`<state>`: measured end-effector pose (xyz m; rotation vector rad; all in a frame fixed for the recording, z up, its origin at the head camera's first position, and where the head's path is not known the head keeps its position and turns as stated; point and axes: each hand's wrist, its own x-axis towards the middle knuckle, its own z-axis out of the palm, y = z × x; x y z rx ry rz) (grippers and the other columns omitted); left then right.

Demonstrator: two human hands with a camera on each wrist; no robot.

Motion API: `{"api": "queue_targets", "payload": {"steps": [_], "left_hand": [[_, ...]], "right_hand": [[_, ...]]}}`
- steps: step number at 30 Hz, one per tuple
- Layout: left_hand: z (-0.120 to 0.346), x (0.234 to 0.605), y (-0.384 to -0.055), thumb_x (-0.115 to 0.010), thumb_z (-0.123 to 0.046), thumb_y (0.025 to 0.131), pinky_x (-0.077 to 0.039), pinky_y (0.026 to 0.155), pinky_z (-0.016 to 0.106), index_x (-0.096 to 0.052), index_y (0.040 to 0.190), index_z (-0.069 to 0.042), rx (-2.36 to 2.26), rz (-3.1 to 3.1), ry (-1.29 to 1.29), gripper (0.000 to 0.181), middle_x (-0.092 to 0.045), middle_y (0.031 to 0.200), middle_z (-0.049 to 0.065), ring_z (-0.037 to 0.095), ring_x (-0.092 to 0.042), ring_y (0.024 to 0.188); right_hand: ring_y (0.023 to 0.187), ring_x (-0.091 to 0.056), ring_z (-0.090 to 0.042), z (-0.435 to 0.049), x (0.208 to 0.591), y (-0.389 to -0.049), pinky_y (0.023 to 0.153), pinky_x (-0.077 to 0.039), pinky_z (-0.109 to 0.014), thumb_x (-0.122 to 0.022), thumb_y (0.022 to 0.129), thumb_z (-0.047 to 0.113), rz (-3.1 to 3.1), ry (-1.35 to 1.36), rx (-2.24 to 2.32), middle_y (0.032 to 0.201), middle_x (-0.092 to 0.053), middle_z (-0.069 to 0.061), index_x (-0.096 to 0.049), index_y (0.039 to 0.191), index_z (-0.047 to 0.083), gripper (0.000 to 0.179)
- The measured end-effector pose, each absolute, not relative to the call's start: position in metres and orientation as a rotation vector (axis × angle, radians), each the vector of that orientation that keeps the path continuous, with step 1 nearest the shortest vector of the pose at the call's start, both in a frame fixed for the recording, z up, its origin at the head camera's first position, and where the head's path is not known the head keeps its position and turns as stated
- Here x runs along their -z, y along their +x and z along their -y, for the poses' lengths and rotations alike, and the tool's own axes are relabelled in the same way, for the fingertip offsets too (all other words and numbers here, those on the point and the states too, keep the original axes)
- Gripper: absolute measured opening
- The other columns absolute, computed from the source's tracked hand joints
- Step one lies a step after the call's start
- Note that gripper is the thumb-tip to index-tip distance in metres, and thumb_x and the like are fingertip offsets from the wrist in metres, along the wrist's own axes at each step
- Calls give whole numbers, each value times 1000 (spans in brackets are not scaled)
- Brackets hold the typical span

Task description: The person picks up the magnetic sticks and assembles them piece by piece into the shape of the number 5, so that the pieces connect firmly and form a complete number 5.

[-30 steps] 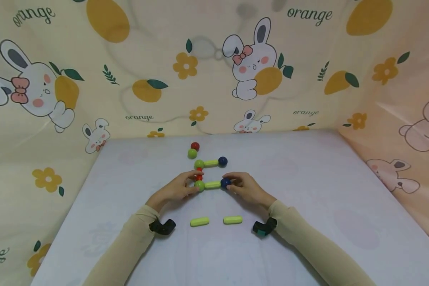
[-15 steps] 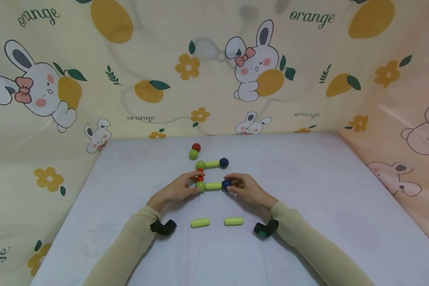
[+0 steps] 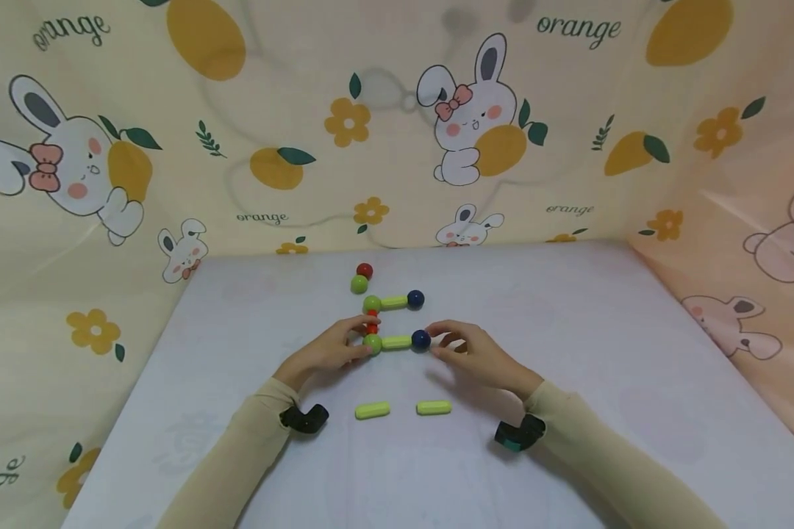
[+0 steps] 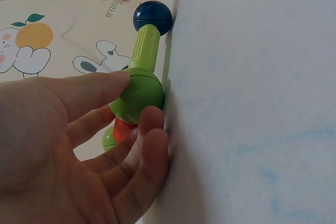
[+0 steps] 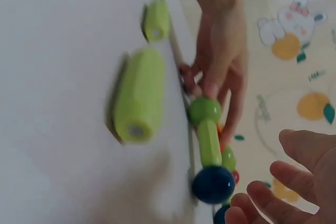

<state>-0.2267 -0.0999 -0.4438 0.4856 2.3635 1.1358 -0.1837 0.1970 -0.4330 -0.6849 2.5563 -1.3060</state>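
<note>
My left hand (image 3: 331, 347) grips the near green ball (image 4: 139, 98) of a magnetic stick-and-ball build, thumb on one side and fingers on the other. A lime stick (image 3: 397, 342) runs from that ball to a dark blue ball (image 5: 213, 184). Partly behind the left fingers, a red stick (image 3: 373, 321) links it to the far green ball (image 3: 372, 303). That one carries another lime stick (image 3: 394, 302), ending in a second blue ball (image 3: 415, 299). Just right of the near blue ball is my right hand (image 3: 481, 358), its fingers relaxed and spread, holding nothing.
Two loose lime sticks (image 3: 373, 411) lie on the white tabletop (image 3: 397, 470) nearer to me, between the forearms. Behind the build, a loose green ball (image 3: 359, 284) sits against a red ball (image 3: 365, 271). A patterned cloth (image 3: 397, 162) rises along the table's back and sides.
My right hand has let go of the near blue ball and drawn back a little to the right. The left hand keeps its hold on the green ball, and the build stays put.
</note>
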Motion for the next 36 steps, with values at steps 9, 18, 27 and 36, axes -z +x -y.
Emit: {"api": "queue_targets", "payload": {"steps": [9,18,27,36], "left_hand": [[100,443,-228,-64,-16,99,-46,65,26,-44,152,-21,-1139,-2366,465,57,-52,139,16,19,-54,71],[100,445,-223,-64,-15,99,-47,66,26,-45,152,-19,-1146,-2358,451,56,-52,139,17,18,-55,72],[99,442,-226,-64,-14,99,-46,65,26,-44,152,-19,-1157,-2362,458,57,-52,138,17,18,-53,69],[99,443,-225,-65,-15,99,-46,65,26,-44,152,-21,-1150,-2365,443,57,-53,137,15,18,-52,67]], "right_hand": [[107,-62,-19,-190,437,-142,88,-54,-28,-69,96,16,-2535,-975,1042,127,-68,-7,-63,131,10,36],[107,-59,-5,-179,446,-126,97,-53,-30,-70,95,17,-2570,-958,729,117,-68,7,-69,126,18,31],[96,-62,-7,-184,444,-141,83,-53,-24,-71,93,11,-2539,-836,1047,109,-72,0,-71,119,8,26],[88,-66,-10,-180,447,-150,76,-54,-22,-68,96,15,-2510,-634,1220,103,-74,-6,-67,120,5,26]]}}
